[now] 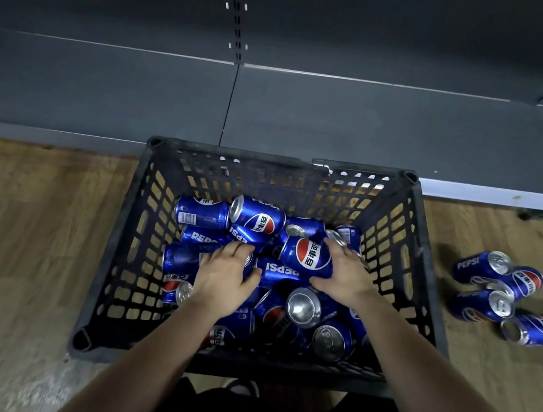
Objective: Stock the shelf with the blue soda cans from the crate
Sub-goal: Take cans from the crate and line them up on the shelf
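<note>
A black slatted crate (406, 244) sits on the floor in front of me, holding several blue soda cans lying in a jumble. My left hand (224, 277) reaches into the pile, and its fingers curl over a can (183, 258) lying on its side. My right hand (347, 274) grips another blue can (308, 257) from its right side, logo facing up. The dark grey shelf (343, 122) stretches across just beyond the crate, with nothing on it.
Several blue cans (510, 296) lie loose on the wooden floor to the right of the crate. The shelf has a vertical seam (230, 103) left of centre and a pale front edge (499, 196). Bare wood floor extends to the left.
</note>
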A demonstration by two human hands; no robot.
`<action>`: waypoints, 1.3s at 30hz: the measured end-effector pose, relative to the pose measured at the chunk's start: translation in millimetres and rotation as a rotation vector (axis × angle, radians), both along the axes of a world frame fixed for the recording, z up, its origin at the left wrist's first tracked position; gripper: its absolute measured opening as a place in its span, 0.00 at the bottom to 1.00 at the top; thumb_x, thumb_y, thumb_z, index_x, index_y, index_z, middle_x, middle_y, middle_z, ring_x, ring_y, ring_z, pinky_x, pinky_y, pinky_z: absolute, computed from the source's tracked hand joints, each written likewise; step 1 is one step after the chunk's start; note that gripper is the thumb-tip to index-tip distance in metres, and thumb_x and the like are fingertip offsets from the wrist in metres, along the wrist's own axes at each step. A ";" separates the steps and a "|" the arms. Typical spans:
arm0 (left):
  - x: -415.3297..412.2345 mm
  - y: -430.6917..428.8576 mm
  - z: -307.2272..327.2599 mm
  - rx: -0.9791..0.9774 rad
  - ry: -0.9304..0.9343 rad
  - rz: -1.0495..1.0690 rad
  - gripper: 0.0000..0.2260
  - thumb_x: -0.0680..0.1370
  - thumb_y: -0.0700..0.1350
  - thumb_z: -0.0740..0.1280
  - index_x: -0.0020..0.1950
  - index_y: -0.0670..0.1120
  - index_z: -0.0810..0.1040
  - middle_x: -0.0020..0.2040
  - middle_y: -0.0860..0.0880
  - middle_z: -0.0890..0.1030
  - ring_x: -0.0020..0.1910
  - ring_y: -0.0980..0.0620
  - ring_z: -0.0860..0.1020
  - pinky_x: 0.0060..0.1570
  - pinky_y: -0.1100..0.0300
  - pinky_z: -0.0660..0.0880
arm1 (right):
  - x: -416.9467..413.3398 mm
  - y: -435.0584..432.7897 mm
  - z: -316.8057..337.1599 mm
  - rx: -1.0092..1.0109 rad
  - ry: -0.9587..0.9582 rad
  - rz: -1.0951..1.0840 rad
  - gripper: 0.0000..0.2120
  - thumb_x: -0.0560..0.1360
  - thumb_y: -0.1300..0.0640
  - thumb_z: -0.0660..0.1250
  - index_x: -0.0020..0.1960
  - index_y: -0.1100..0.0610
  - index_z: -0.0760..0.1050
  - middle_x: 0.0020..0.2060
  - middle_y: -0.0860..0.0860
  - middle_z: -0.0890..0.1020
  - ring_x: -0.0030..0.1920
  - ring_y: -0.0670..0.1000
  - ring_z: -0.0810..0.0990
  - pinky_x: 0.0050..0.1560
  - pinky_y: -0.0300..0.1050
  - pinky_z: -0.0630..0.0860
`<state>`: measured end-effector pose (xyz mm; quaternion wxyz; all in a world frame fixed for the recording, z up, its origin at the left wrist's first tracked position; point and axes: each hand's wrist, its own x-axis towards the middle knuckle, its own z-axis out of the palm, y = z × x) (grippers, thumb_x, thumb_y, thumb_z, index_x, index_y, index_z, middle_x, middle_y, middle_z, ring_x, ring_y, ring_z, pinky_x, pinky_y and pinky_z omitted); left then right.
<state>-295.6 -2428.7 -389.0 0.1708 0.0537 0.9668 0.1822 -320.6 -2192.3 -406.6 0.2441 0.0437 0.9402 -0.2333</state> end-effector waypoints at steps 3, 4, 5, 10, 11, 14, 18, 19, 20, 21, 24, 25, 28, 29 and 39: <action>-1.8 0.3 1.6 -0.017 -0.015 -0.008 0.23 0.81 0.56 0.56 0.74 0.49 0.64 0.71 0.51 0.67 0.69 0.50 0.67 0.68 0.51 0.60 | -5.8 -1.2 7.1 0.047 0.004 0.049 0.40 0.69 0.45 0.72 0.76 0.53 0.60 0.71 0.55 0.68 0.70 0.57 0.66 0.66 0.49 0.69; -3.0 0.9 2.6 -0.020 -0.019 -0.009 0.23 0.81 0.56 0.56 0.74 0.50 0.64 0.71 0.51 0.67 0.69 0.50 0.67 0.68 0.51 0.60 | -8.2 -2.5 9.4 0.062 0.023 0.050 0.39 0.67 0.46 0.74 0.73 0.53 0.64 0.67 0.55 0.72 0.66 0.56 0.71 0.62 0.47 0.72; -4.1 1.6 3.9 -0.019 -0.024 -0.009 0.23 0.81 0.56 0.56 0.74 0.50 0.63 0.71 0.51 0.67 0.68 0.50 0.67 0.68 0.51 0.61 | -9.9 -4.2 11.0 0.082 0.026 0.054 0.37 0.65 0.46 0.75 0.70 0.54 0.66 0.63 0.54 0.75 0.60 0.54 0.75 0.56 0.46 0.74; -11.3 5.4 10.8 0.002 -0.013 -0.024 0.22 0.81 0.55 0.57 0.74 0.49 0.64 0.71 0.51 0.67 0.68 0.50 0.68 0.68 0.52 0.61 | -13.6 -9.4 16.3 0.127 -0.031 0.085 0.40 0.65 0.49 0.76 0.71 0.54 0.60 0.60 0.53 0.77 0.56 0.53 0.77 0.49 0.44 0.74; -12.0 5.7 11.8 0.004 -0.006 -0.029 0.22 0.81 0.55 0.57 0.73 0.49 0.64 0.71 0.51 0.67 0.67 0.50 0.68 0.68 0.53 0.61 | -14.4 -8.4 16.8 0.129 -0.041 0.103 0.41 0.66 0.48 0.75 0.73 0.54 0.59 0.63 0.53 0.76 0.60 0.54 0.76 0.54 0.45 0.74; -14.2 5.9 13.7 -0.001 0.004 -0.040 0.22 0.81 0.55 0.57 0.73 0.49 0.64 0.70 0.52 0.68 0.67 0.51 0.69 0.67 0.54 0.61 | -17.0 -5.8 21.2 0.128 -0.084 0.125 0.39 0.68 0.44 0.73 0.72 0.57 0.63 0.65 0.54 0.74 0.64 0.55 0.73 0.62 0.47 0.72; -15.6 6.3 12.8 0.002 -0.012 -0.042 0.22 0.81 0.56 0.57 0.73 0.50 0.65 0.69 0.52 0.69 0.66 0.51 0.70 0.66 0.54 0.62 | -21.1 -4.6 20.7 0.129 -0.102 0.131 0.37 0.65 0.47 0.75 0.68 0.57 0.64 0.63 0.54 0.74 0.61 0.54 0.73 0.56 0.47 0.73; -15.1 6.4 12.5 0.001 -0.021 -0.045 0.22 0.80 0.56 0.57 0.73 0.50 0.65 0.69 0.52 0.68 0.66 0.51 0.70 0.66 0.53 0.62 | -21.8 -4.1 20.5 0.134 -0.103 0.134 0.37 0.64 0.47 0.75 0.67 0.56 0.64 0.61 0.53 0.75 0.60 0.54 0.73 0.54 0.46 0.74; -14.1 6.5 12.2 -0.003 -0.029 -0.051 0.22 0.80 0.56 0.57 0.73 0.50 0.65 0.69 0.52 0.68 0.66 0.51 0.69 0.66 0.53 0.62 | -22.6 -3.6 20.4 0.139 -0.104 0.135 0.37 0.64 0.46 0.76 0.67 0.56 0.64 0.61 0.53 0.75 0.60 0.55 0.72 0.54 0.47 0.74; -13.0 6.8 12.0 -0.011 -0.036 -0.060 0.22 0.81 0.56 0.56 0.73 0.50 0.64 0.70 0.52 0.68 0.66 0.51 0.69 0.66 0.52 0.62 | -22.9 -2.7 20.3 0.143 -0.102 0.139 0.38 0.64 0.45 0.76 0.68 0.55 0.64 0.61 0.53 0.75 0.61 0.55 0.72 0.56 0.48 0.74; -11.5 8.1 13.0 -0.034 -0.039 -0.086 0.22 0.81 0.56 0.56 0.74 0.51 0.63 0.70 0.53 0.67 0.66 0.51 0.69 0.67 0.52 0.61 | -22.1 -1.0 21.0 0.164 -0.088 0.151 0.39 0.65 0.43 0.75 0.70 0.55 0.66 0.62 0.52 0.75 0.63 0.54 0.71 0.59 0.49 0.74; -12.4 8.2 15.0 -0.036 -0.035 -0.090 0.22 0.81 0.56 0.56 0.74 0.51 0.63 0.70 0.53 0.67 0.66 0.51 0.69 0.67 0.52 0.61 | -20.6 -0.7 22.0 0.164 -0.082 0.142 0.39 0.65 0.43 0.75 0.70 0.55 0.66 0.61 0.52 0.76 0.62 0.54 0.72 0.58 0.48 0.74; -17.6 8.1 32.8 -0.031 -0.031 -0.088 0.22 0.81 0.56 0.56 0.73 0.50 0.64 0.70 0.52 0.68 0.67 0.50 0.69 0.68 0.52 0.61 | -13.3 -1.2 36.7 0.115 -0.077 0.057 0.39 0.65 0.42 0.75 0.70 0.55 0.67 0.58 0.52 0.78 0.59 0.53 0.75 0.55 0.47 0.76; -19.0 7.8 45.3 -0.035 -0.033 -0.088 0.23 0.81 0.56 0.56 0.74 0.50 0.64 0.71 0.52 0.68 0.67 0.50 0.69 0.68 0.52 0.61 | -10.2 -1.3 48.2 0.095 -0.076 0.029 0.39 0.64 0.42 0.75 0.70 0.55 0.67 0.57 0.52 0.79 0.57 0.53 0.77 0.53 0.46 0.77; -26.6 7.9 298.7 -0.075 0.012 -0.135 0.23 0.80 0.56 0.57 0.73 0.52 0.63 0.71 0.52 0.68 0.68 0.50 0.68 0.66 0.55 0.60 | -1.3 -14.0 303.2 -0.139 -0.040 -0.232 0.33 0.64 0.48 0.76 0.63 0.54 0.65 0.48 0.49 0.80 0.48 0.52 0.80 0.46 0.43 0.75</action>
